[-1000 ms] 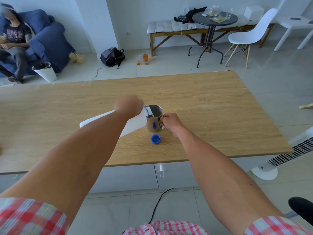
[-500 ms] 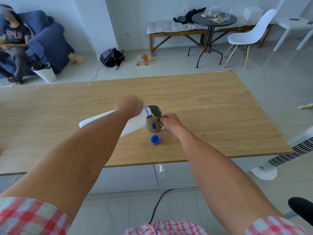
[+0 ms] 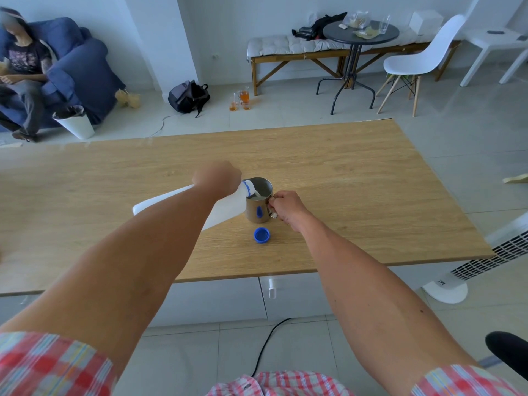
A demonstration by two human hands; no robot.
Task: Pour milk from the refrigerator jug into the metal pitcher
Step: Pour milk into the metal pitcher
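Observation:
A white plastic milk jug (image 3: 225, 208) is tipped almost flat, its blue-ringed mouth over the rim of the metal pitcher (image 3: 257, 208). My left hand (image 3: 217, 178) grips the jug from above. White milk runs from the mouth into the pitcher, and milk shows inside it. The pitcher stands upright on the wooden table (image 3: 357, 181). My right hand (image 3: 285, 207) is closed on its handle at the right side. The jug's blue cap (image 3: 261, 235) lies on the table just in front of the pitcher.
The table's front edge runs close to my body, with white drawers below it. A white tower fan (image 3: 485, 258) stands off the table's right corner. Beyond the table are a person in a blue armchair, a backpack, a bench, a round black table and a white chair.
Almost nothing has moved. Both hands keep their grips, the jug stays tipped over the pitcher and the milk keeps running.

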